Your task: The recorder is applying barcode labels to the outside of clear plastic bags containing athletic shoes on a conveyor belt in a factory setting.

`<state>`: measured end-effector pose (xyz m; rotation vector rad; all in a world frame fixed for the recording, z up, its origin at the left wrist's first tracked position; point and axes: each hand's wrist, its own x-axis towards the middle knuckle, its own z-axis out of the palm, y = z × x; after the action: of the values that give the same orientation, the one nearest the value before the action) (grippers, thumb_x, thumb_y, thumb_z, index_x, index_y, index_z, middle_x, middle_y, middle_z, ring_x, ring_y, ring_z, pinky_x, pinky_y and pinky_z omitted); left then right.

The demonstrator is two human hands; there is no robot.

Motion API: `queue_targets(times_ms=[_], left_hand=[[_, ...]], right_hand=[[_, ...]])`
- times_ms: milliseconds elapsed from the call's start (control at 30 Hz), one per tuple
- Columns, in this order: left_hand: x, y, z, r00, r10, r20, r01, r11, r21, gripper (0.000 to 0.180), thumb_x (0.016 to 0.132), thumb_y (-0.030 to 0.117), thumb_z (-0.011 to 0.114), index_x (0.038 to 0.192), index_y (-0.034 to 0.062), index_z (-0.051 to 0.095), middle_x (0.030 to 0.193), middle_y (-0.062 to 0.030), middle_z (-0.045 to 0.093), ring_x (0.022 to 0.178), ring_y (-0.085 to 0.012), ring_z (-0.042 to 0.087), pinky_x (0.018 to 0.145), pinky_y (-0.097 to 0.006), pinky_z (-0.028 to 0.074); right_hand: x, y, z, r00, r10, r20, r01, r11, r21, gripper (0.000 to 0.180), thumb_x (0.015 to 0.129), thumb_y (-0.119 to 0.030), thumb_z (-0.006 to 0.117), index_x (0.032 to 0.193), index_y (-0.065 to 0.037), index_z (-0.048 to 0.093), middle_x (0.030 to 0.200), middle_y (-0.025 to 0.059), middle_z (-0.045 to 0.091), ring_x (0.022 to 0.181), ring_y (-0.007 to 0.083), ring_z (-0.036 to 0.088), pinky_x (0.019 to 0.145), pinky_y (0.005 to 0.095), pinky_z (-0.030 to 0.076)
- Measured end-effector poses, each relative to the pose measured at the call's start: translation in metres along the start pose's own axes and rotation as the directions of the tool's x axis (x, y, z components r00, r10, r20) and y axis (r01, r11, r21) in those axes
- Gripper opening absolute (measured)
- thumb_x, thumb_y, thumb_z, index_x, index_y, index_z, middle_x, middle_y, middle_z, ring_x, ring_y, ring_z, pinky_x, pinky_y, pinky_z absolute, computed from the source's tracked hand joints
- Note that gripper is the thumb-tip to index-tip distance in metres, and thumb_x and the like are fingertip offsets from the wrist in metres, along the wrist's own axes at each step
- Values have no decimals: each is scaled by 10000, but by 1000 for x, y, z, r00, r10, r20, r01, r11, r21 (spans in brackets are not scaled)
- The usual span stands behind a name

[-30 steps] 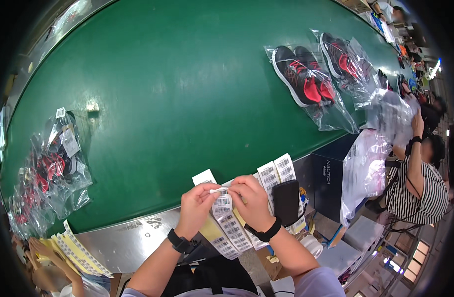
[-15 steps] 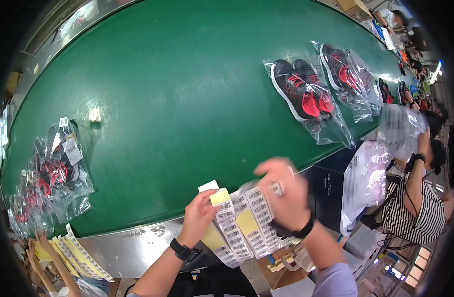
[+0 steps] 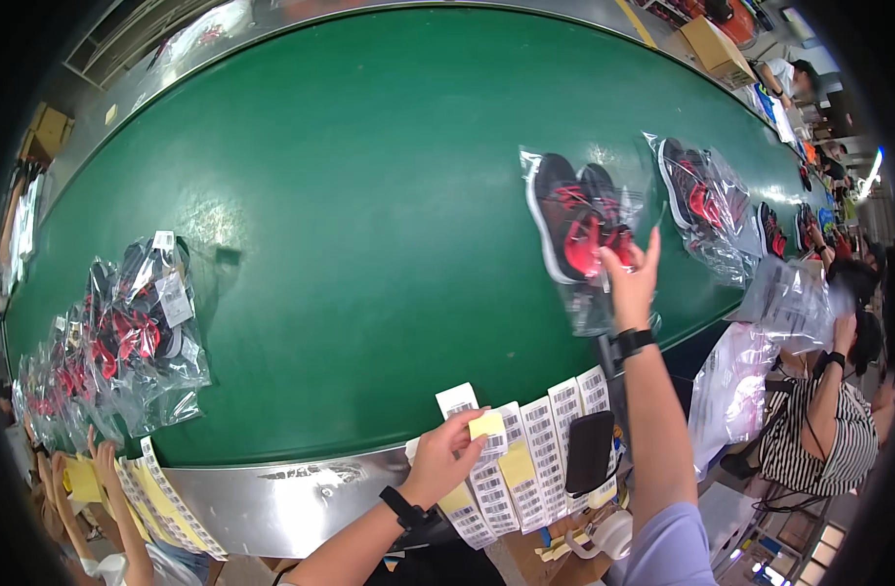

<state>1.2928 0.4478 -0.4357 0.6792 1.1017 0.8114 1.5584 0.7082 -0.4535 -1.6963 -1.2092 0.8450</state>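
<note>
My left hand (image 3: 445,459) pinches a label (image 3: 487,427) with a yellow piece on it, over sheets of barcode labels (image 3: 540,454) at the near edge of the green table. Reaching forward, my right hand (image 3: 633,283) has its fingers at the heel end of a bagged pair of shoes (image 3: 567,215), black with red linings. Some of its fingers point up, apart from the bag. A second bagged pair (image 3: 696,190) lies just to the right. On the label sheets rests a dark phone-shaped object (image 3: 590,452).
Several tagged, bagged shoes (image 3: 140,327) crowd the left of the green table (image 3: 359,215). Another person's hands are by label strips (image 3: 169,498) at lower left. To the right, a person in stripes (image 3: 820,425) handles clear bags (image 3: 784,303). A white roll (image 3: 613,534) stands below the labels.
My right hand has gone from above the label sheets out to the nearer bagged shoes, which have turned and shifted left. The dark object on the labels now shows. The whole view has shifted.
</note>
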Motion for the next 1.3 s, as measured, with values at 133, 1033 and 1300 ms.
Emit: queue_targets(times_ms=[133, 1033, 1300], left_hand=[[1, -3, 0, 999, 4, 53, -6, 1000, 25, 378, 948, -46, 601, 1316, -56, 514, 1232, -148, 667, 1067, -168, 677, 918, -287, 560], [13, -10, 15, 970, 139, 202, -153, 987, 56, 401, 914, 69, 637, 1308, 39, 564, 940, -119, 665, 758, -231, 662, 698, -341, 540], [17, -8, 19, 970, 150, 191, -168, 983, 78, 405, 917, 94, 647, 1312, 50, 569, 870, -111, 652, 718, -227, 649, 668, -341, 528]], right_hand=[[-69, -39, 99, 1000, 13, -17, -12, 1000, 22, 1042, 807, -26, 798, 1592, -61, 113, 1218, 179, 629, 1057, 206, 635, 908, 314, 512], [-37, -85, 215, 869, 196, 454, -206, 978, -29, 727, 864, 51, 650, 1511, -33, 329, 831, 12, 641, 734, 76, 574, 681, 227, 482], [-7, -131, 210, 876, 4, 482, -92, 983, 160, 48, 888, -37, 697, 925, -7, 693, 1185, 84, 624, 969, 128, 580, 897, 283, 456]])
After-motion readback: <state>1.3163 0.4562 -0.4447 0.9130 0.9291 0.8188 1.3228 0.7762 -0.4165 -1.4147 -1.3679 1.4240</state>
